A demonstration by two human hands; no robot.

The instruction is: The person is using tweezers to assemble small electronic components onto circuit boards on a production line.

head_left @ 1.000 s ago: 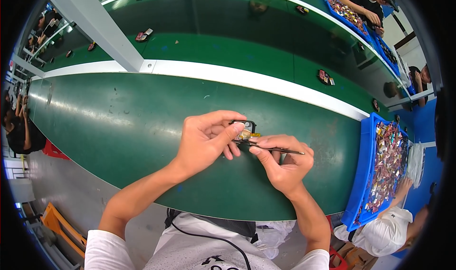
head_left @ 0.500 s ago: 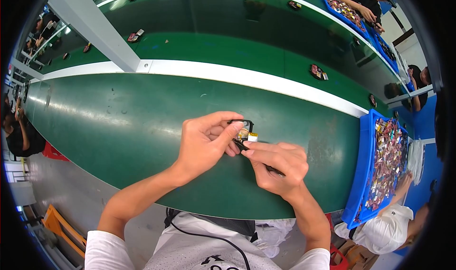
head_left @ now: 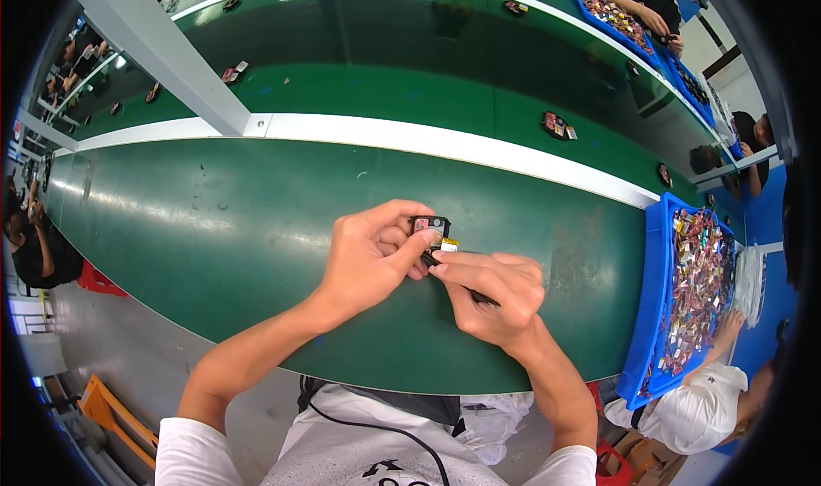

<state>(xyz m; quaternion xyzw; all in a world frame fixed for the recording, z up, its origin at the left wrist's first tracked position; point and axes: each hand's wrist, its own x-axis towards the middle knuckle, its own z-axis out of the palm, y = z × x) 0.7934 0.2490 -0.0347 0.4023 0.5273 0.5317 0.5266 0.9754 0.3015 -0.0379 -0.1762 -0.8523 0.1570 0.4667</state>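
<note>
Gripping a small black plastic frame-shaped housing [head_left: 445,225] between thumb and fingers: the person's left hand [head_left: 368,251], over the middle of the long dark-green worktable [head_left: 256,229]. Reddish flat board [head_left: 420,224] inside the housing, partly covered by the left thumb. Holding a thin dark stick-like tool [head_left: 484,299], mostly hidden under the palm: the person's right hand [head_left: 500,291], fingers curled, fingertips at the housing's lower end. One small flat yellow-and-silver rectangular piece [head_left: 450,245], over the worktable's middle, just beside the right fingertips; whether they pinch it cannot be told.

At the worktable's right end: one blue plastic bin [head_left: 657,272], filled with a heap of small red, silver and yellow parts [head_left: 694,289]. Along the worktable's far edge: one white metal rail [head_left: 410,144]. Beyond the worktable's far edge: one green belt [head_left: 385,92], bearing small black units with reddish insides [head_left: 558,127]
</note>
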